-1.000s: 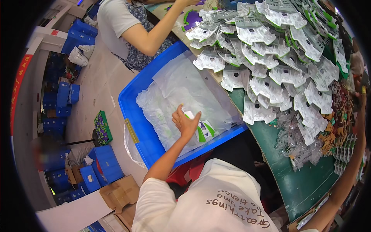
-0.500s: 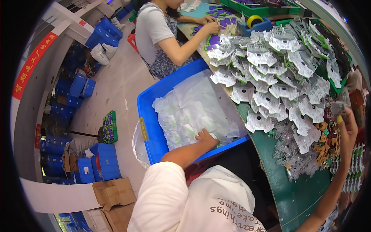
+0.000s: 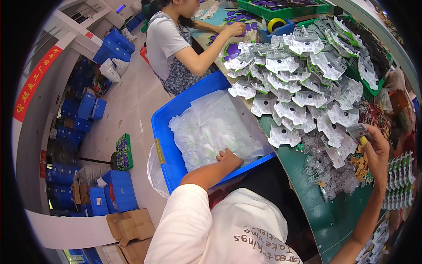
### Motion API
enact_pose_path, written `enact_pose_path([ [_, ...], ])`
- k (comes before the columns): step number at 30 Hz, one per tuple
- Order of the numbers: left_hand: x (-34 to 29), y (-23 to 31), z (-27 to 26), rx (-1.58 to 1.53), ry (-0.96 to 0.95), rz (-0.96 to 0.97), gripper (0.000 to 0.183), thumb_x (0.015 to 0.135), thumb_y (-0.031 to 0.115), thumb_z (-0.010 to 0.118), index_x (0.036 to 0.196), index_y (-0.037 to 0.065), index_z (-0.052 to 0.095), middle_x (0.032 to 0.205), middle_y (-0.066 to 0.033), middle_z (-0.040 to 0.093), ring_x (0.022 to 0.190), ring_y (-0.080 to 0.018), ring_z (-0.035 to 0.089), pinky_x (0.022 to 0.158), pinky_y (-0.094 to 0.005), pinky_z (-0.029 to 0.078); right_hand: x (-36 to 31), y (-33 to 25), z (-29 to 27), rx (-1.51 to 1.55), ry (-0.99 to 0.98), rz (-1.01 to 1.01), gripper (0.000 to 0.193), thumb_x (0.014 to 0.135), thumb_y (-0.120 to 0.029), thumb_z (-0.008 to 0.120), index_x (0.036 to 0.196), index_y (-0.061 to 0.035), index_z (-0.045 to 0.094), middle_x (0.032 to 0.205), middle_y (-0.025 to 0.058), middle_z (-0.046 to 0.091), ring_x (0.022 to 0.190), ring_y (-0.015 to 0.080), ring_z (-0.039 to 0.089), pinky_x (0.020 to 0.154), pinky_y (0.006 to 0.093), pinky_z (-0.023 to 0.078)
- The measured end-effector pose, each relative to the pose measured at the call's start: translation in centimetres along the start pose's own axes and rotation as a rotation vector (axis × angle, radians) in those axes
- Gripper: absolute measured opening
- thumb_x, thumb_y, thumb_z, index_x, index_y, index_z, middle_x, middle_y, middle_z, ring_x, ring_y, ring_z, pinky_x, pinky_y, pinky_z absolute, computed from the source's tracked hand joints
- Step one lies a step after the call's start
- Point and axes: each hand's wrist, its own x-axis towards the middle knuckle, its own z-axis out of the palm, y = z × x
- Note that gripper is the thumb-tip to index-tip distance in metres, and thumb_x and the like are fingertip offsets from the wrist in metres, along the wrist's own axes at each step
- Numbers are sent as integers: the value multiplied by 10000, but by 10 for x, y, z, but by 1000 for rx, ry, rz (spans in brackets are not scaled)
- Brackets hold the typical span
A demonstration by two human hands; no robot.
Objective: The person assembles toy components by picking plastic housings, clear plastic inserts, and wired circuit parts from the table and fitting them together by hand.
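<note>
My right hand is raised at the right, pinching a small grey plastic piece between thumb and fingers. Something yellow covers the thumb's tip. Just beyond the piece lies a big heap of silvery-grey moulded shells with green edges. My left hand reaches into the blue bin, its fingers apart and resting on thin white wrapping sheets. Green-edged shapes show faintly through the sheets. What lies under the left palm is hidden.
Clear plastic parts and orange-brown pieces lie on the green table. Shells stand in rows at far right. Across the bin, a co-worker handles purple-and-green parts. Cardboard boxes and blue crates stand left.
My right hand has come lower and toward the shell heap with the grey piece. The left hand has shifted slightly left on the sheets. The whole view has turned a little.
</note>
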Motion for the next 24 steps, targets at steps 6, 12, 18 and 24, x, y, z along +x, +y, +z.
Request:
enact_pose_path([
  [6,19,-19,15,3,47,44,948,614,407,772,1357,77,283,1317,-228,373,1215,-438,362,1019,-502,354,-11,-7,1,45,-44,-25,376,901,66,529,1269,2,570,1100,34,611,914,70,569,756,215,465],
  [12,17,-40,-25,-278,-46,-25,1033,549,396,827,1373,96,280,1322,-237,386,1216,-433,395,993,-516,391,-20,-9,13,-29,92,-33,472,912,76,486,1372,-26,505,1189,73,605,1039,117,562,896,249,444],
  [18,-23,-62,-113,-395,408,527,987,573,287,836,1382,132,292,1272,-216,440,1157,-379,466,957,-486,452,-21,-10,42,-23,242,-58,342,926,26,521,1260,-12,583,1091,64,644,878,77,583,757,209,470],
  [24,-121,-15,-141,-1758,-1212,798,1021,589,242,811,1444,186,256,1264,-143,469,1108,-327,558,917,-472,528,-24,-33,132,537,73,174,137,902,-27,608,1010,10,683,849,55,686,708,82,639,633,228,533],
])
